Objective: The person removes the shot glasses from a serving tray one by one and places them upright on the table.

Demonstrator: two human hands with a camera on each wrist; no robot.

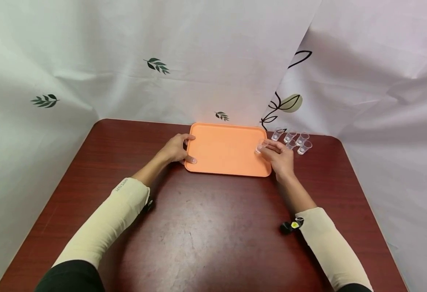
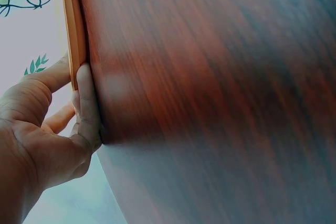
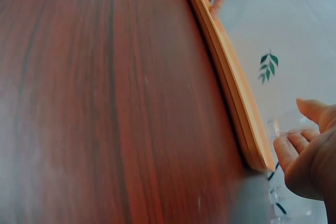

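Note:
An orange rectangular tray lies near the table's far edge. My left hand grips its left end, thumb on top of the rim and some fingers under it, as the left wrist view also shows. Over the tray's right end, my right hand pinches a small clear plastic cup between thumb and fingers. Several more clear cups stand in a group just beyond the right hand, which partly covers one of them. In the right wrist view the held cup is faint and blurred.
The dark red wooden table ends at a white hanging cloth printed with leaves, which rises behind and at both sides. A small black device with a yellow mark is fastened at the right sleeve.

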